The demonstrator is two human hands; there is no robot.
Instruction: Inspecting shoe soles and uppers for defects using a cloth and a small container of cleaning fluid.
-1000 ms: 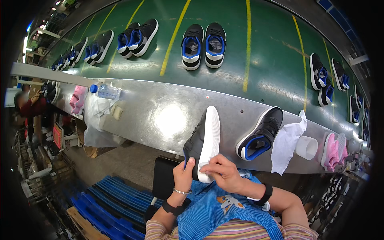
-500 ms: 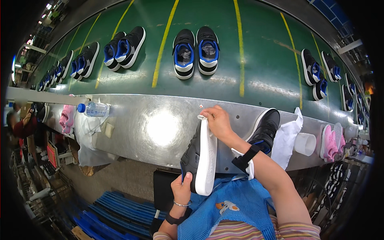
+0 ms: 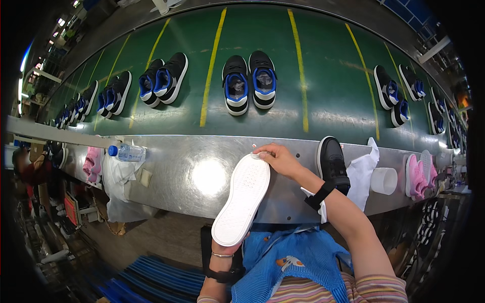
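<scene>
A sneaker is tipped up before me, its white textured sole (image 3: 242,197) facing me and its upper hidden behind. My left hand (image 3: 226,246) grips it from beneath at the heel, most of the fingers out of sight behind the sole. At the toe, my right hand (image 3: 277,157) is closed in a pinch on a small white piece that looks like cloth (image 3: 256,155), pressed to the edge of the sole. A second black sneaker (image 3: 333,164) rests on the metal bench beyond my right wrist.
The metal bench (image 3: 174,177) borders a green conveyor belt (image 3: 278,118) carrying pairs of black-and-blue sneakers (image 3: 248,83). Right of me are a white cloth (image 3: 361,171), a white cup (image 3: 384,181) and pink shoes (image 3: 415,177). A water bottle (image 3: 130,153) lies at left.
My left hand has turned the sneaker from its side so the whole sole faces me. The right hand stays at the toe. The view has shifted slightly; the belt sneakers appear lower.
</scene>
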